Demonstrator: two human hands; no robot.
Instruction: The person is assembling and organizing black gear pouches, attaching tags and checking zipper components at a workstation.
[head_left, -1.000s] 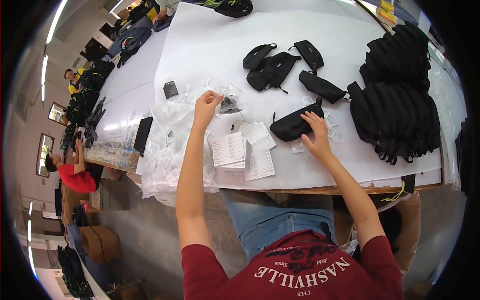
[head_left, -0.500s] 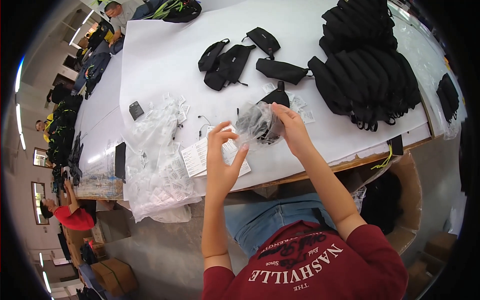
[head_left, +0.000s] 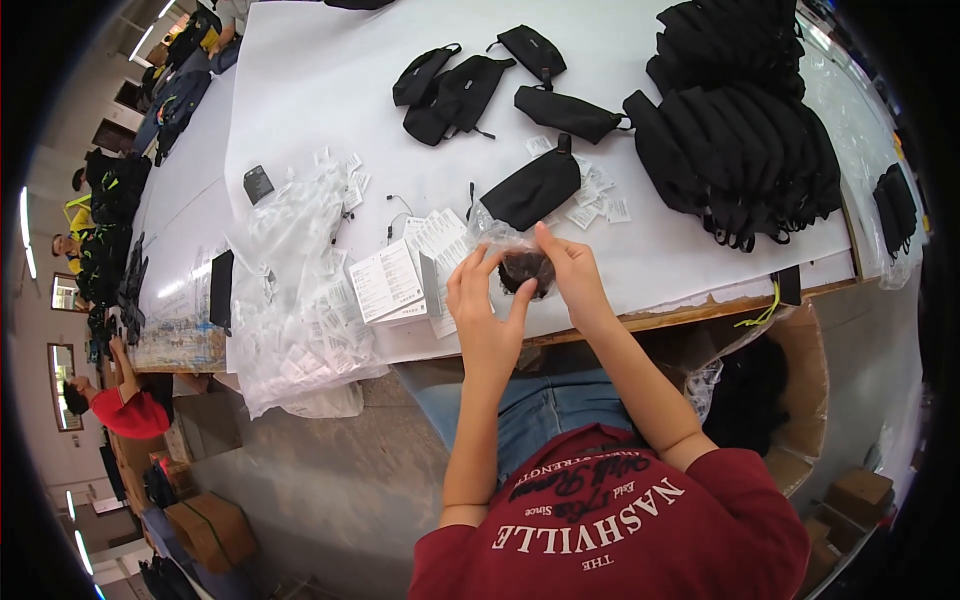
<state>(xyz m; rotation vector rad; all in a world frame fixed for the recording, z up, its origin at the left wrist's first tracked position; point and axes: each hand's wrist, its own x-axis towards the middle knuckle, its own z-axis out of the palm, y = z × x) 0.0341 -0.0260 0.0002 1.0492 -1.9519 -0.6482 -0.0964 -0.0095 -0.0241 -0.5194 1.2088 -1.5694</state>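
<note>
A small clear plastic bag (head_left: 484,222) with something dark bunched inside is between my hands, close to the table's front edge. My left hand (head_left: 484,305) has its fingers and thumb curled round the bag's left side. My right hand (head_left: 577,275) pinches it from the right, thumb and fingers close together. Just beyond them lies a black zippered pouch (head_left: 530,188) with a loop at its end. White printed cards (head_left: 390,283) lie stacked left of my left hand. Small white labels (head_left: 597,195) are scattered beside the pouch. What the dark contents are, I cannot tell.
Clear plastic bags with labels (head_left: 290,290) spread over the table's left side. More black pouches (head_left: 465,92) lie farther back, beside a large pile of them (head_left: 740,150) at right. An open cardboard box (head_left: 800,385) stands below the edge. A person in red (head_left: 130,410) works at left.
My left hand has gone from open and apart to curled round the bag. Both hands and the bag have come nearer, uncovering the pouch beyond. The view has shifted slightly.
</note>
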